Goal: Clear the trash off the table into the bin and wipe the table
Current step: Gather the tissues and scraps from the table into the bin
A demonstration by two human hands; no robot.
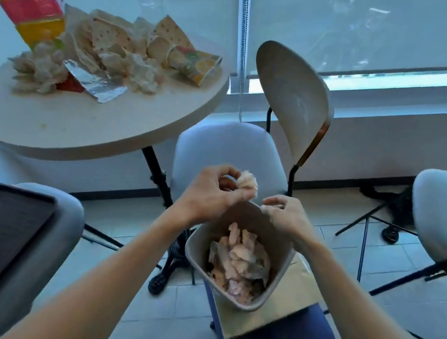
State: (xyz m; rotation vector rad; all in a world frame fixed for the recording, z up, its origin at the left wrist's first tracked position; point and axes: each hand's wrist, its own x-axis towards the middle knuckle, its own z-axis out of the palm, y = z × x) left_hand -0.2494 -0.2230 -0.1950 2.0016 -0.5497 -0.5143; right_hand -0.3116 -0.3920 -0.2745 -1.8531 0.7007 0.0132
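Trash is still lying heaped on the table (50,127), while the left hand (210,193) is pinching a crumpled tissue (247,182) above the bin (196,249). Right hand (286,214) is pinching a small scrap beside it. Both should be releasing squarely over the opening, clear of the rim.

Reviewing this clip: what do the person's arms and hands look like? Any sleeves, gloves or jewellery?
Both forearms are bare up to the frame edge, with no sleeves in view. The left hand and right hand wear no gloves, and no watch, ring or bracelet shows.
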